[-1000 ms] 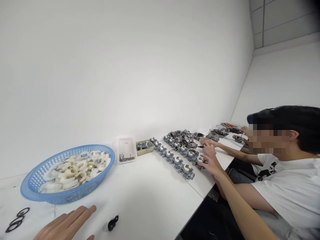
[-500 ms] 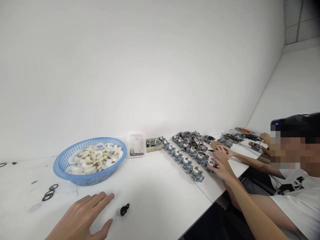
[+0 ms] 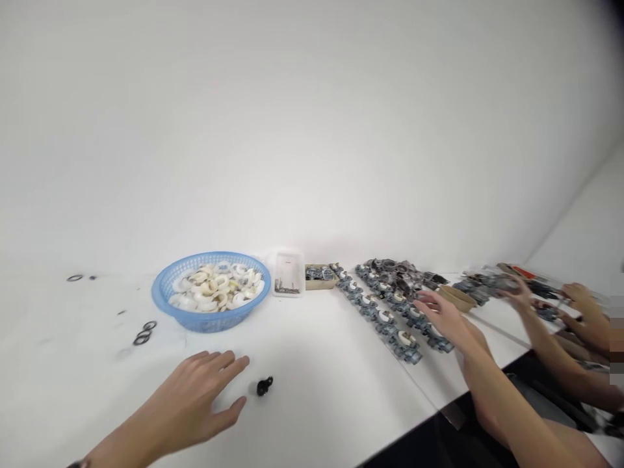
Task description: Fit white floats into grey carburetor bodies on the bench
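My left hand is open just above the white table, fingers stretched and thumb apart, holding nothing. Right beside its fingertips lies a small black part. Over to the right, my right hand reaches across the rows of carburetors, its fingers extended and apart above them. Nothing shows in its grasp. The carburetors are grey metal bodies, several with curved white pieces on top. A blue basket full of curved white and yellowish plastic pieces stands beyond my left hand.
Black rings lie at the left. By the wall stand a white tray with thin metal pins and a cardboard box of metal parts. A pile of grey castings, a tan bowl and a co-worker's hand are at the right.
The view has swung left, so things sit farther right. My right hand has lifted off a carburetor. The co-worker's hand has moved away to the right, toward grey parts.
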Demonstrator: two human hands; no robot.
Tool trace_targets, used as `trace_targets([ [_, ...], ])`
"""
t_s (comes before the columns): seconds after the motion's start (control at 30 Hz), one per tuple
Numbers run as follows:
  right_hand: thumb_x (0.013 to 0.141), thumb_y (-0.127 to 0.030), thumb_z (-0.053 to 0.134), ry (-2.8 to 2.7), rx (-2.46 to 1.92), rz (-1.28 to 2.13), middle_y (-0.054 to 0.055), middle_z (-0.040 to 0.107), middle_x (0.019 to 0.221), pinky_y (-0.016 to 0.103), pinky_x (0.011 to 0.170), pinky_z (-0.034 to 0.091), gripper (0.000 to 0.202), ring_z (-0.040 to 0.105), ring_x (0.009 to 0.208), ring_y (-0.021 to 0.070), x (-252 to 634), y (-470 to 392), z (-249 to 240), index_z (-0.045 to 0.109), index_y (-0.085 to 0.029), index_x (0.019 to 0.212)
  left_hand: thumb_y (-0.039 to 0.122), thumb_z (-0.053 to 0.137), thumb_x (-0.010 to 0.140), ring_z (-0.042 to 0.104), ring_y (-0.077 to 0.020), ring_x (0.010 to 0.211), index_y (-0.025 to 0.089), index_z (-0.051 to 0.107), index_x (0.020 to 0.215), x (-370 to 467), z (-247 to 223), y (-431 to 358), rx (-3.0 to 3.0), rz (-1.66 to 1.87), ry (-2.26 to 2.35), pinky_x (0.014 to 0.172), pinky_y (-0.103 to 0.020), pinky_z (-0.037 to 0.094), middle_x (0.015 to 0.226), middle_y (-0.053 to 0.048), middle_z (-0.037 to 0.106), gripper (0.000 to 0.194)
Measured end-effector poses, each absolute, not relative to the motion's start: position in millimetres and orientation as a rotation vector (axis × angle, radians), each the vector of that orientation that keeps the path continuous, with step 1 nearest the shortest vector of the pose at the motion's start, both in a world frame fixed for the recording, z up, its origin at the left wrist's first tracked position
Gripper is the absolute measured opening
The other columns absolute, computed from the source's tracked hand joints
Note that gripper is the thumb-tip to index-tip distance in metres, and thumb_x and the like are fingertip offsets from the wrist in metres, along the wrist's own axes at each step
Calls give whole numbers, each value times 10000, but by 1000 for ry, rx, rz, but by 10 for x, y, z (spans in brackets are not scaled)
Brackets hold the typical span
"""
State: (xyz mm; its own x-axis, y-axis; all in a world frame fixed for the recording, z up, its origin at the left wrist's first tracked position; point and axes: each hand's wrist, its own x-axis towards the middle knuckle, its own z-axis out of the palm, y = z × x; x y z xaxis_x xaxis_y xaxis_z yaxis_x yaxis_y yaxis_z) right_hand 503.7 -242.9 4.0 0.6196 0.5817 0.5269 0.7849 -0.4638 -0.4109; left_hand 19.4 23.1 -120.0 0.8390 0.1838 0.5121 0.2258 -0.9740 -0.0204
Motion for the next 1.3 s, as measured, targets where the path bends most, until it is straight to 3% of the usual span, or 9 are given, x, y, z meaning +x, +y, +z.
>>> trace_targets([
  [0.2,964,-456,550,-1851,-2041,185,95,740,1176,370,900,553,335,706,1001,259,3817,-1495,-179,732,-248,1154,343,584,900,655,-220,695,208,651,1004,237,-1072,207,-3086,-596,-389,665,-337,479,799,-20,659,183],
  [0.33,1013,-248,441,-2174,-1754,427,25,756,1083,327,841,533,322,693,977,209,2876,-955,-383,733,-294,1141,328,581,924,626,-198,677,212,621,940,243,-1073,249,-3063,-604,-427,640,-321,435,768,-4,634,123],
  [0.43,911,-282,637,-2328,-1657,613,2,745,952,303,790,520,192,683,862,193,2594,-713,-502,747,-282,1067,319,592,926,619,-193,684,215,619,948,241,-1093,302,-3050,-632,-456,635,-317,421,768,-1,628,110],
  [0.5,766,-293,782,-2386,-1645,702,-6,712,909,284,739,509,243,660,792,184,2571,-659,-595,749,-271,1005,322,594,929,614,-197,699,211,625,957,235,-1109,340,-3041,-652,-464,631,-321,413,768,-5,627,119],
  [0.57,717,-206,768,-2375,-1633,707,-12,684,911,255,685,491,263,633,744,160,2591,-672,-704,734,-264,971,324,586,936,608,-199,706,205,634,975,228,-1123,371,-3038,-672,-460,625,-328,407,766,-10,627,134],
  [0.67,742,-92,624,-2328,-1585,646,-16,671,918,230,655,470,272,616,723,134,2586,-729,-849,701,-254,946,328,568,954,602,-196,703,200,649,1004,222,-1138,399,-3046,-707,-457,631,-332,415,772,-16,634,160],
  [0.83,773,-104,596,-2215,-1491,611,-20,656,839,239,626,469,215,576,678,130,2483,-754,-949,663,-247,920,341,555,964,587,-176,649,192,664,1017,233,-1137,388,-3057,-801,-468,632,-323,428,732,-11,627,193],
  [1.03,804,-193,656,-1790,-1402,926,-29,681,792,228,614,513,136,599,633,117,2424,-748,-960,668,-245,929,351,612,822,547,-167,591,179,668,958,285,-1111,239,-3094,-954,-342,574,-314,401,655,1,592,226],
  [1.3,806,-201,669,-1739,-1352,949,-31,705,851,212,604,508,177,605,645,104,2355,-731,-1023,680,-254,975,347,606,861,488,-150,540,178,662,919,302,-1086,152,-3029,-1079,-274,525,-309,362,608,8,566,187],
])
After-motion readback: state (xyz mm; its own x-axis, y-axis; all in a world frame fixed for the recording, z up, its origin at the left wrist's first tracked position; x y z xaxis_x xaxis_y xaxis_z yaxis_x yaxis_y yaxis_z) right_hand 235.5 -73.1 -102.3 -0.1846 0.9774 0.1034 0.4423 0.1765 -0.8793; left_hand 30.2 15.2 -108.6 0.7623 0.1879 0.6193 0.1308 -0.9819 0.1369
